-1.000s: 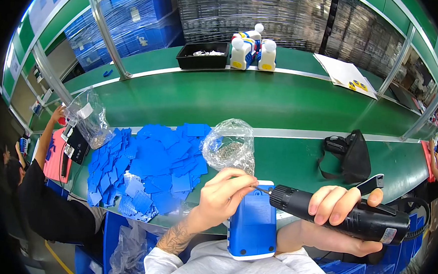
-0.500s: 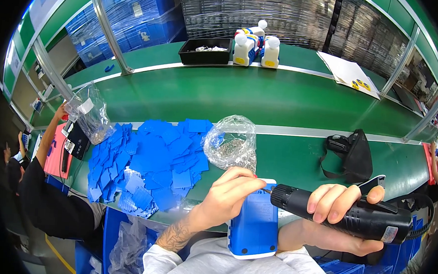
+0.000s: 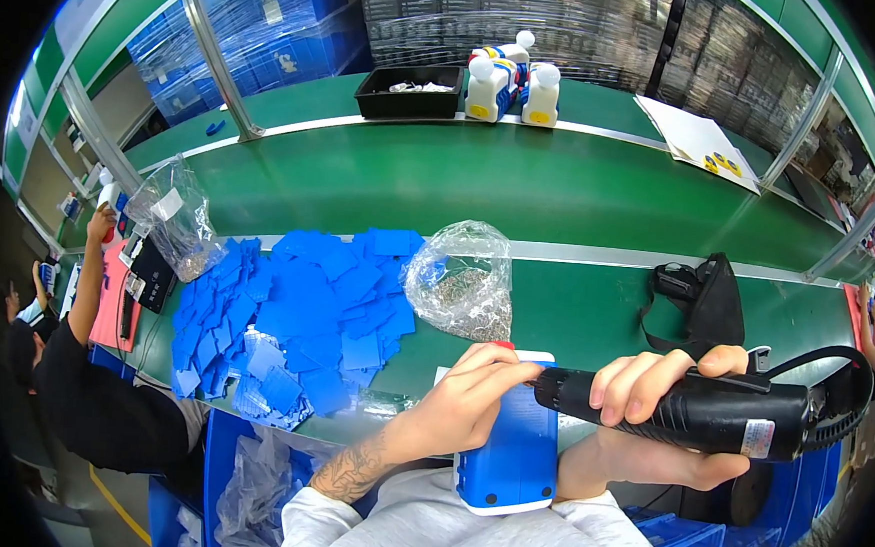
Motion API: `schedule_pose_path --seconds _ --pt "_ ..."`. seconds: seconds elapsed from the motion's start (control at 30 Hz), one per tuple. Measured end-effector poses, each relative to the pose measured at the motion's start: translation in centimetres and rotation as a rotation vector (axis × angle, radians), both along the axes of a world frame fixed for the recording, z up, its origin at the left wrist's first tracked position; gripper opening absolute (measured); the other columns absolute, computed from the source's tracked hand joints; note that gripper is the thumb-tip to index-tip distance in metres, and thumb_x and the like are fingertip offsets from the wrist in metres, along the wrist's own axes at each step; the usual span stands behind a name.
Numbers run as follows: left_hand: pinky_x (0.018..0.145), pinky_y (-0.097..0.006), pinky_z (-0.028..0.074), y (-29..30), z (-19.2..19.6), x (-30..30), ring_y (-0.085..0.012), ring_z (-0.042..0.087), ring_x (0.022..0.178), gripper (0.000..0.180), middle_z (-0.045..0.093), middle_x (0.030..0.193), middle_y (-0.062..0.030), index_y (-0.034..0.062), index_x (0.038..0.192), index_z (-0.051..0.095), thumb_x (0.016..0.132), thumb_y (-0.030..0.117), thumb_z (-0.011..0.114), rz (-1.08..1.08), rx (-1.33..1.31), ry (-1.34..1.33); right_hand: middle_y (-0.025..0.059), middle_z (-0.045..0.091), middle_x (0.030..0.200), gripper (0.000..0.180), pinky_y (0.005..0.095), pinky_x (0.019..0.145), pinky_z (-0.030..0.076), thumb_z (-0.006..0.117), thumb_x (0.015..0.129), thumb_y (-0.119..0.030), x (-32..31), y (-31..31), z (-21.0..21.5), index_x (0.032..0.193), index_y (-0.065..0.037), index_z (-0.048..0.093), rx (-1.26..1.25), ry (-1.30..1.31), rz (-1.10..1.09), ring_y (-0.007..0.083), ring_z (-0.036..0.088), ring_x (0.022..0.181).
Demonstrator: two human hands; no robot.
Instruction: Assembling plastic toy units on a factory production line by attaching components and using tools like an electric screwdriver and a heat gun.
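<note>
At the near edge of the green workbench (image 3: 584,328), a blue case with white trim (image 3: 511,464) lies in front of the wearer's grey garment (image 3: 462,536), its far end overlapping the bench edge; whether it touches the bench cannot be told. The right hand (image 3: 641,389) grips a black powered screwdriver (image 3: 714,416), fingers curled over the barrel and the remainder of the hand beneath it. The tool lies nearly level, its nose pointing left over the far part of the case. The left hand (image 3: 455,400) reaches across from the left, fingertips bunched at that nose; the bit is hidden, and whether they pinch it, a screw or neither cannot be told.

Beyond the case, toward the rear edge, stands an open clear bag of small metallic pieces (image 3: 471,291), probably screws. To its left spreads a heap of blue square sheets (image 3: 305,311); near the right end rests a black pouch (image 3: 711,305).

The step in hand is judged to be the readying of the bit for fastening. The next move calls for a freed tip, a driver turned square to the case, and a steady case.
</note>
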State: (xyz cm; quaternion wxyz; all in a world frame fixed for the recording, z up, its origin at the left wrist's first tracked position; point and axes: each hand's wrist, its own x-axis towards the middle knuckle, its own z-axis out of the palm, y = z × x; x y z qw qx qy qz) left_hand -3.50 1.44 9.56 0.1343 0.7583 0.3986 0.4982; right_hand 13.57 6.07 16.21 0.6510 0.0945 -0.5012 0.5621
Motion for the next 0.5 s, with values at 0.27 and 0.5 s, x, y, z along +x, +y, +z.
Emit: schedule_pose_path --seconds 0.27,0.5 --pt "0.083 -0.037 0.047 0.7 -0.1 0.3 -0.0305 0.058 0.098 0.028 0.061 0.097 -0.0137 -0.0001 0.099 0.060 0.072 -0.009 0.057 0.159 -0.042 -0.048 0.0070 0.045 0.055 0.077 0.0317 0.038 0.039 0.047 0.076 -0.073 -1.0 0.5 0.1 0.112 -0.005 0.036 -0.083 0.031 -0.344 0.0181 0.043 0.038" --pt "0.080 -0.038 0.048 1.0 -0.3 -0.2 -0.0302 0.057 0.093 0.023 0.061 0.094 -0.0126 0.0001 0.095 0.060 0.073 -0.006 0.060 0.136 -0.044 0.016 0.0055 0.044 0.060 0.076 0.0312 0.042 0.036 0.040 0.079 -0.072 1.5 1.7 -0.1 0.117 -0.007 0.040 -0.193 0.107 -0.565 0.0161 0.042 0.046"
